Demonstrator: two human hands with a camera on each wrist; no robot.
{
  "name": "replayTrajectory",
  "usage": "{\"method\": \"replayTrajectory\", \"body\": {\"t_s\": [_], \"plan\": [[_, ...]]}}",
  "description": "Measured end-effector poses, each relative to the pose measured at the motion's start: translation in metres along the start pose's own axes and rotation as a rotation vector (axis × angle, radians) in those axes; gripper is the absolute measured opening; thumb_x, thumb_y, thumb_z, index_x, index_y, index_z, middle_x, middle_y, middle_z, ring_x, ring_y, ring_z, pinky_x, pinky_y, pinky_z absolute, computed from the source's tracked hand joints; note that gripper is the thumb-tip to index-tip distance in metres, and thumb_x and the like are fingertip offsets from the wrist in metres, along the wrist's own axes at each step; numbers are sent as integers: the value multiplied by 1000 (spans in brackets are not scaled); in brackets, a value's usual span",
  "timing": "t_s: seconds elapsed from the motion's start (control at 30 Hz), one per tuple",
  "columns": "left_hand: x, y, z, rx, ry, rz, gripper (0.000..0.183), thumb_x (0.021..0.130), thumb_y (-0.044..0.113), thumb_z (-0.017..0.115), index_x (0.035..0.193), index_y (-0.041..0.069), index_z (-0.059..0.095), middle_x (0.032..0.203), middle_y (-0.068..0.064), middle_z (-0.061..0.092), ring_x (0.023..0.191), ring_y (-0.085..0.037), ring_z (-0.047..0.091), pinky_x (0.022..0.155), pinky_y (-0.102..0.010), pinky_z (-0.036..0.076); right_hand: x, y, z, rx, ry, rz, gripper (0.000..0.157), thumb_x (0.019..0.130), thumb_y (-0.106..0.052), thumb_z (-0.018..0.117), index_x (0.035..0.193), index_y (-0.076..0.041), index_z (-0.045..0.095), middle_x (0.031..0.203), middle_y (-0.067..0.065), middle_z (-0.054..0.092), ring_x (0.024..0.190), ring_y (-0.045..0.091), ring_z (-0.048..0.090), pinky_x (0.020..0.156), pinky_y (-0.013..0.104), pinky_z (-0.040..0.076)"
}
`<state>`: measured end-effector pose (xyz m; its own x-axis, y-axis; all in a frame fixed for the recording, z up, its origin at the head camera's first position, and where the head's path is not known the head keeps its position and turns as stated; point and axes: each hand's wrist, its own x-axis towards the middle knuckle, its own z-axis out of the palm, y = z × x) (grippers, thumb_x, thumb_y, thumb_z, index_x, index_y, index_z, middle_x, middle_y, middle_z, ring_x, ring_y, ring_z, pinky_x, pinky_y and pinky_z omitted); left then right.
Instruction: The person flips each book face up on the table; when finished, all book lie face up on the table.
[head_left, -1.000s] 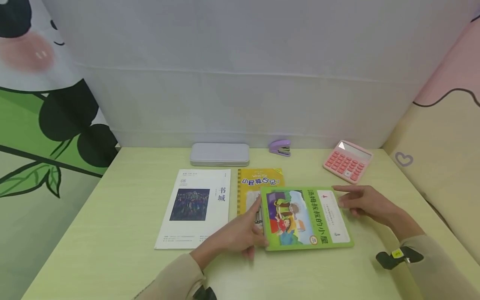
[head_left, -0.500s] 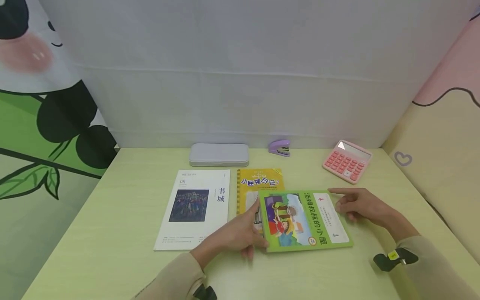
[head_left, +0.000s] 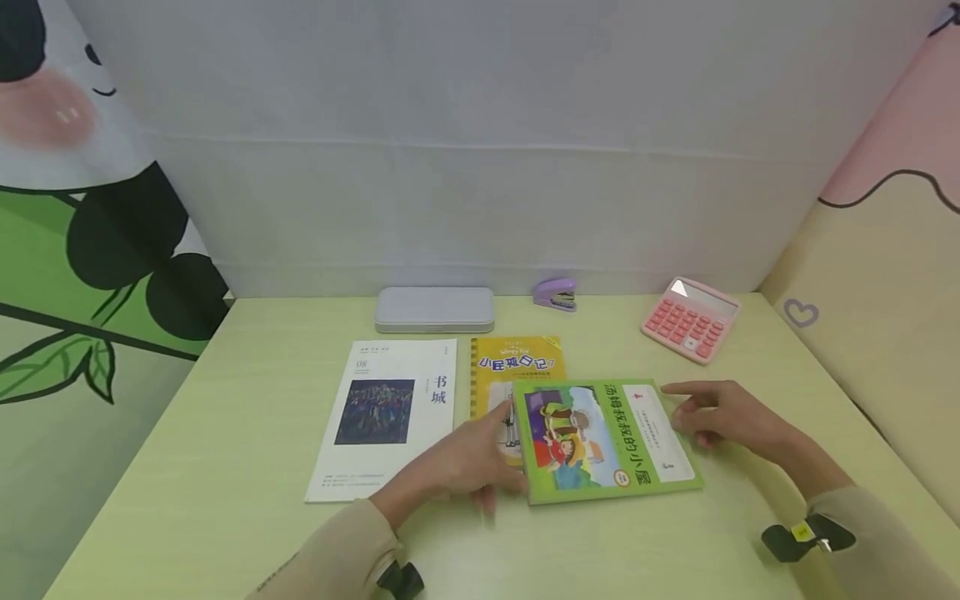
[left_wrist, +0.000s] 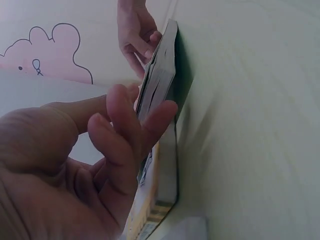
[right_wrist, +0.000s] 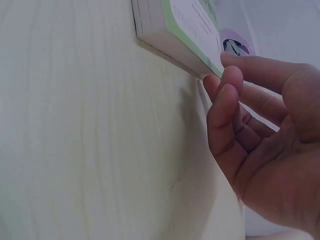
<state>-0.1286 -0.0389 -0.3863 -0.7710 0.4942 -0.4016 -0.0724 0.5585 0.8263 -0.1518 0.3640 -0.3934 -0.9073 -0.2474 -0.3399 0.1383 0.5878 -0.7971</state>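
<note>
A green picture book [head_left: 607,440] lies on its side, its left part over a yellow spiral-edged book [head_left: 519,360]. My left hand [head_left: 468,458] is at the green book's left edge, with its fingers spread and loosely bent, not gripping. In the left wrist view the fingers [left_wrist: 120,135] hover beside the green book's page edges [left_wrist: 160,75]. At the upper right corner, my right hand [head_left: 731,417] has its index finger reaching to the cover. In the right wrist view, the right fingertips [right_wrist: 227,95] are at the corner of the green book [right_wrist: 185,30], loosely bent.
A white magazine [head_left: 435,442] lies left of the yellow book. Behind stand a grey pencil tin [head_left: 435,308], a purple stapler [head_left: 555,294] and a pink calculator [head_left: 692,321], near the white cloth backdrop [head_left: 480,200] at the pale table's [head_left: 202,450] back edge.
The green book slid slightly toward me, uncovering more of the yellow book, then settled. My left hand has eased a little off its left edge, and the right fingers have loosened at the corner.
</note>
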Motion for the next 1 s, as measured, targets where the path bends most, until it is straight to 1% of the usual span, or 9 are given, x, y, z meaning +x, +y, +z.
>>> {"method": "replayTrajectory", "body": {"t_s": [0.07,0.17,0.23,0.33,0.47,0.57,0.73,0.83,1.0], "plan": [[-1,3,-7,56,14,-11,109,83,20,89,169,10,23,70,-9,72,46,-20,62,44,-30,48,-6,0,0,-1,1,-5,66,97,-12,72,154,7,45,105,14,66,68,14,61,62,27,54],[1,7,-20,158,37,-12,90,88,27,86,163,9,40,62,-7,68,48,-22,64,52,-30,45,-15,2,2,-7,-2,-17,64,97,-11,71,153,8,47,104,14,66,68,14,61,62,28,54],[4,9,-29,201,49,-3,79,91,30,84,158,9,49,61,-7,66,51,-24,66,57,-30,44,-21,3,5,-2,-8,-17,63,97,-11,70,153,9,47,103,14,67,68,15,61,62,28,55],[13,11,-40,232,77,32,67,94,28,81,153,8,56,73,-4,71,57,-23,68,63,-30,45,-30,6,9,10,-5,-9,64,97,-10,71,152,9,47,102,13,66,68,15,62,62,28,55],[31,11,-50,249,128,67,59,95,23,80,149,8,60,100,-4,76,68,-18,69,67,-28,50,-41,9,14,28,-6,-10,65,95,-8,71,152,10,47,101,14,66,66,16,63,62,29,56],[46,11,-55,247,147,64,56,96,22,79,147,9,62,110,-5,75,73,-17,70,69,-28,53,-47,9,20,43,-13,-23,67,94,-8,73,152,11,46,100,15,66,64,16,63,61,30,56],[69,12,-57,222,132,52,47,95,17,80,140,7,69,110,-6,75,77,-16,67,67,-25,54,-53,11,28,45,-7,-22,73,91,-10,78,153,10,45,97,14,64,61,16,62,59,30,56],[75,14,-56,218,128,46,42,94,15,81,134,8,73,114,-6,76,77,-16,65,65,-24,52,-54,11,31,24,0,-24,74,90,-11,80,152,10,45,96,13,63,60,16,61,58,29,55],[79,18,-55,217,122,54,36,94,14,80,130,8,76,122,-11,75,80,-17,66,65,-24,51,-54,9,32,-11,22,-29,75,90,-14,81,152,10,46,92,12,63,60,15,61,56,28,54]]}}
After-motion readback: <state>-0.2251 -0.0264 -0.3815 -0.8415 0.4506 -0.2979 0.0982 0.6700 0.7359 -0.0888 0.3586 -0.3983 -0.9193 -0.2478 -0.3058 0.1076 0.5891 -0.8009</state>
